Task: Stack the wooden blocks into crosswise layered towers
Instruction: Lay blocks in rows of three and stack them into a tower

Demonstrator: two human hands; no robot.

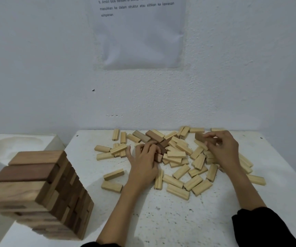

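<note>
At the near left of the speckled white table stands a tall tower of brown wooden blocks, layered crosswise. Further in, the left hand curls its fingers round a small dark brown block within a scattered heap of pale wooden blocks. The right hand, apart from it, pinches a brown rectangular block above the heap. Behind, a printed white paper sheet hangs on the wall.

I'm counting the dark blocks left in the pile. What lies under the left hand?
The left hand grips a dark block, whose end shows past the fingers; more dark blocks show beyond. Whatever lies beneath the palm is covered.
</note>
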